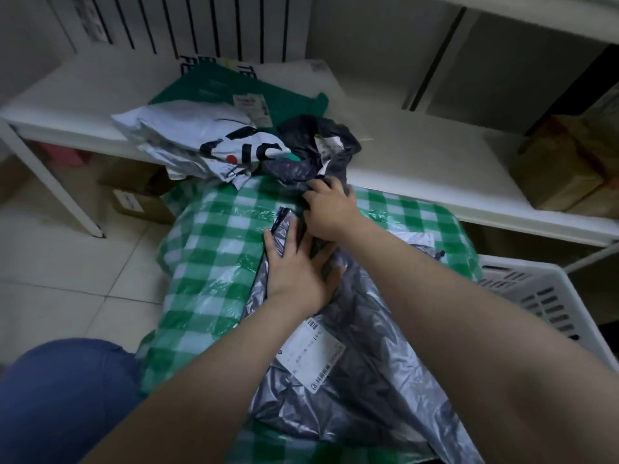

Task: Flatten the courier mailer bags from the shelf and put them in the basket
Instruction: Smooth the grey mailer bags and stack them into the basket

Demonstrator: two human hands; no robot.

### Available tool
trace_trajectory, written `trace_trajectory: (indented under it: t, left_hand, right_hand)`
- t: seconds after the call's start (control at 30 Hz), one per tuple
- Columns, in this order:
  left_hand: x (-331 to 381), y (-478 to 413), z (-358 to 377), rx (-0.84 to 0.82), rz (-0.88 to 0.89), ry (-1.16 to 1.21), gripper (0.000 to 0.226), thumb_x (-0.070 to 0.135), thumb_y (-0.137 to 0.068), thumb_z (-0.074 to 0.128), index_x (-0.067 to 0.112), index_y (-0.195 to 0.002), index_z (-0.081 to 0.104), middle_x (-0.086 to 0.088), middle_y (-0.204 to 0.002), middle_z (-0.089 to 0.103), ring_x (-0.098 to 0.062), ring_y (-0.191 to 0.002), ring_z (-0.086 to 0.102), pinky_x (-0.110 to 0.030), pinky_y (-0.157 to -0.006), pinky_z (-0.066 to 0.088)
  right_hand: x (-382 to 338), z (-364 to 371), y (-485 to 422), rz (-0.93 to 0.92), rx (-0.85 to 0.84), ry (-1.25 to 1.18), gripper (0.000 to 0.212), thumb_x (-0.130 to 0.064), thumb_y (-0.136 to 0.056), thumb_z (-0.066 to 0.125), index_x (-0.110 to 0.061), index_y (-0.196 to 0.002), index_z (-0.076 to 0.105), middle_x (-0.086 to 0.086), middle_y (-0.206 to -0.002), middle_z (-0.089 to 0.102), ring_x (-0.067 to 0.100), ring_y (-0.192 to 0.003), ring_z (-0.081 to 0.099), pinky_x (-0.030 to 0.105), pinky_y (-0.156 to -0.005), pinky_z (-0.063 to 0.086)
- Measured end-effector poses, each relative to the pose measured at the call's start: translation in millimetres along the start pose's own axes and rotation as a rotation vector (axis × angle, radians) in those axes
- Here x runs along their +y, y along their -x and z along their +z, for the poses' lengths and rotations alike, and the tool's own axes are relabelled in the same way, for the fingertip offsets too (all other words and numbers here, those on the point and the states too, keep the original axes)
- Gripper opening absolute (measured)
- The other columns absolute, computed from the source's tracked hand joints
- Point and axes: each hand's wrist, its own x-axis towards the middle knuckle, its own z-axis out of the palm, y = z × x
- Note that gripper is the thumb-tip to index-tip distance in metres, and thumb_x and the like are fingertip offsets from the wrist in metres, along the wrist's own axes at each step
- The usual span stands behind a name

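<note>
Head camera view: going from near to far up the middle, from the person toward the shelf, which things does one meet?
grey mailer bag → left hand, pressing flat on it → right hand, gripping the next bag → dark crumpled mailer bag → green mailer bag on the shelf

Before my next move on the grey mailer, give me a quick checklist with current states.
1. Grey mailer lies on the checked cloth: ok.
2. Left hand presses it, fingers straight: ok.
3. Mailer fully flat: not ok, creased throughout.
4. Right hand grips the dark bag, fingers curled: ok. Whether that plastic is separate from the mailer: cannot tell.
5. Basket stands at the right: ok. Its contents: cannot tell.
6. Shelf emptied: not ok, white bag and green bag lie there.
</note>
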Motion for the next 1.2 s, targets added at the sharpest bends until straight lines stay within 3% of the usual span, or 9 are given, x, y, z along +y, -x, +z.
trace_trajectory:
  t: [0.27,0.37,0.57,0.7,0.83,0.93,1.03,1.1,1.2]
  left_hand:
    - [-3.1,-0.8,-7.0,-0.159,0.018,0.024,0.065,0.069,-0.094,0.007,0.044,-0.154,0.0,0.001,-0.163,-0.016,-0.031,-0.146,-0.026,-0.07,-0.106,-0.018]
    - [-6.4,-2.5,-20.4,-0.173,-0.046,0.157,0.069,0.067,-0.096,0.012,0.036,-0.156,-0.001,0.002,-0.162,-0.02,-0.026,-0.146,-0.027,-0.066,-0.11,-0.018]
    - [3.0,-13.2,-80.0,0.099,-0.334,0.743,0.076,0.059,-0.098,0.034,0.02,-0.157,0.007,-0.008,-0.163,0.012,-0.03,-0.15,0.008,-0.049,-0.121,0.008]
    - [12.7,-14.5,-115.4,0.078,-0.485,1.21,0.081,0.061,-0.095,0.041,0.021,-0.157,0.008,-0.008,-0.162,0.016,-0.033,-0.146,0.023,-0.049,-0.117,0.026]
    - [19.1,-14.8,-126.3,-0.199,-0.675,1.755,0.077,0.068,-0.081,0.06,0.014,-0.134,0.049,-0.013,-0.135,0.057,-0.031,-0.107,0.065,-0.049,-0.082,0.058]
    - [29.1,-6.4,-126.7,-0.278,-0.581,1.799,0.039,0.029,-0.089,0.069,0.006,-0.119,0.061,-0.015,-0.121,0.067,-0.019,-0.079,0.068,-0.035,-0.067,0.06]
    - [38.2,-0.9,-127.4,-0.123,-0.554,1.822,0.052,0.004,-0.085,0.072,0.009,-0.134,0.054,-0.014,-0.102,0.07,-0.015,-0.064,0.067,-0.028,-0.048,0.057]
    - [38.9,-0.3,-127.6,-0.023,-0.549,1.845,0.043,0.0,-0.086,0.069,0.008,-0.127,0.06,-0.008,-0.09,0.069,-0.013,-0.062,0.067,-0.029,-0.056,0.059]
    - [32.0,-2.3,-124.4,0.121,-0.578,1.828,0.035,-0.003,-0.087,0.067,0.004,-0.121,0.064,-0.012,-0.103,0.07,-0.022,-0.084,0.067,-0.04,-0.086,0.057]
  right_hand:
    - [29.7,-37.3,41.7,0.138,0.618,-0.675,0.035,-0.016,-0.093,0.057,-0.004,-0.126,0.059,0.01,-0.135,0.049,0.024,-0.122,0.049,0.022,-0.1,0.035]
    - [44.8,-56.9,64.4,0.294,0.76,-1.059,0.023,-0.019,-0.09,0.065,-0.007,-0.11,0.065,0.005,-0.115,0.057,0.019,-0.107,0.057,0.023,-0.096,0.044]
    - [74.6,-85.3,114.4,0.484,0.707,-1.858,0.009,0.001,-0.095,0.053,-0.007,-0.096,0.058,0.011,-0.093,0.064,0.02,-0.082,0.063,0.038,-0.079,0.059]
    - [82.6,-92.3,146.7,0.432,0.676,-2.11,0.016,0.009,-0.092,0.046,-0.004,-0.087,0.055,0.014,-0.084,0.06,0.021,-0.078,0.059,0.027,-0.062,0.058]
    - [88.7,-89.6,171.8,0.294,0.586,-2.334,0.016,-0.001,-0.093,0.049,-0.004,-0.1,0.063,0.017,-0.103,0.067,0.029,-0.099,0.063,0.039,-0.093,0.054]
    - [99.2,-89.1,190.1,0.286,0.441,-2.26,0.04,-0.021,-0.084,0.061,-0.004,-0.121,0.061,0.018,-0.121,0.065,0.032,-0.113,0.061,0.043,-0.099,0.049]
    - [109.3,-91.0,207.7,0.379,0.293,-2.075,0.024,-0.023,-0.095,0.055,-0.005,-0.109,0.064,0.015,-0.104,0.069,0.027,-0.095,0.065,0.036,-0.08,0.053]
    - [113.9,-88.0,212.6,0.487,0.3,-1.835,0.022,-0.013,-0.094,0.059,-0.003,-0.114,0.062,0.015,-0.101,0.068,0.025,-0.081,0.066,0.032,-0.066,0.056]
    - [123.5,-81.9,214.5,0.649,0.499,-1.626,0.026,-0.006,-0.093,0.06,-0.008,-0.119,0.058,0.013,-0.105,0.065,0.02,-0.075,0.062,0.027,-0.061,0.051]
